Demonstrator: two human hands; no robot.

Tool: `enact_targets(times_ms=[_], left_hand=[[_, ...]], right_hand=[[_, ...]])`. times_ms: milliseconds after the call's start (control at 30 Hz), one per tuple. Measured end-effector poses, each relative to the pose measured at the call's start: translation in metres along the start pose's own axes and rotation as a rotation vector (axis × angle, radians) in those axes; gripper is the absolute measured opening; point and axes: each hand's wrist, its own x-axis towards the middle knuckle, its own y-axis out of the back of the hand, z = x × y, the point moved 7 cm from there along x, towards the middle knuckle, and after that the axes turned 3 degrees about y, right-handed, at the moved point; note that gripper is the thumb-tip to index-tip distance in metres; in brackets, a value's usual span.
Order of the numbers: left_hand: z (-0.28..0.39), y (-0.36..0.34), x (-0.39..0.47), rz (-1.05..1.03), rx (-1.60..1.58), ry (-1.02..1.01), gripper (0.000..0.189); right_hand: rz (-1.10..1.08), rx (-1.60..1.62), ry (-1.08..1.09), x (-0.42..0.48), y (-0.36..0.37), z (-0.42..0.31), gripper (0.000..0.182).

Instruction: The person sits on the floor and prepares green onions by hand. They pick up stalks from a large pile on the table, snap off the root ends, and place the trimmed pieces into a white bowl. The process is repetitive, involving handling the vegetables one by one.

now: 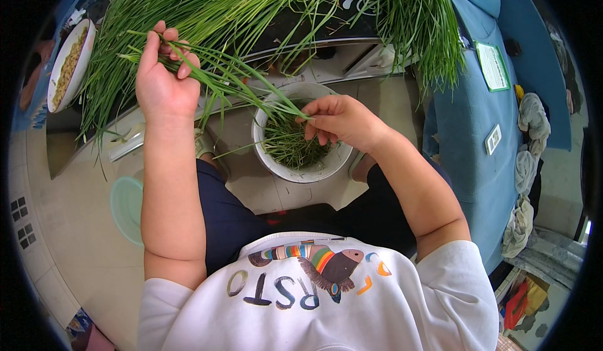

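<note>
My left hand [167, 80], palm up at the upper left, holds a small bunch of long green leafy stalks, like garlic chives [226, 78]. Their blades run right and down towards the bucket. My right hand [346, 120] pinches the tip of a blade between thumb and fingers, over the right side of a white bucket [263, 155]. Green and dry plant scraps [294, 148] lie inside the bucket, which stands on the floor between my feet. Behind my left hand, a large heap of the same stalks [198, 2] covers the dark table [330, 28].
Another bunch of stalks [419, 31] hangs over the table's right end. A white bowl of brownish food [70, 66] is at the far left. A pale green basin [126, 209] stands on the floor left of my arm. A blue sofa [471, 172] borders the right side.
</note>
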Motion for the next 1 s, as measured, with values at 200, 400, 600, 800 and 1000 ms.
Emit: enact_targets(times_ms=[200, 400, 600, 800, 1000], left_hand=[[-0.006, -0.003, 0.001, -0.161, -0.056, 0.074, 0.015], [0.000, -0.002, 0.004, -0.122, -0.123, 0.087, 0.013], [0.000, -0.002, 0.005, -0.135, -0.176, 0.105, 0.016], [0.000, 0.000, 0.005, -0.116, -0.181, 0.110, 0.017], [0.001, -0.002, 0.003, -0.138, -0.170, 0.112, 0.017]], right_hand=[[0.038, -0.009, -0.031, 0.003, 0.003, 0.002, 0.018], [0.139, -0.126, -0.073, 0.006, 0.012, 0.010, 0.018], [0.113, -0.324, 0.041, 0.008, 0.012, 0.006, 0.022], [-0.097, 0.043, 0.072, 0.001, -0.009, -0.004, 0.019], [-0.109, 0.080, 0.040, 0.001, -0.005, -0.003, 0.013]])
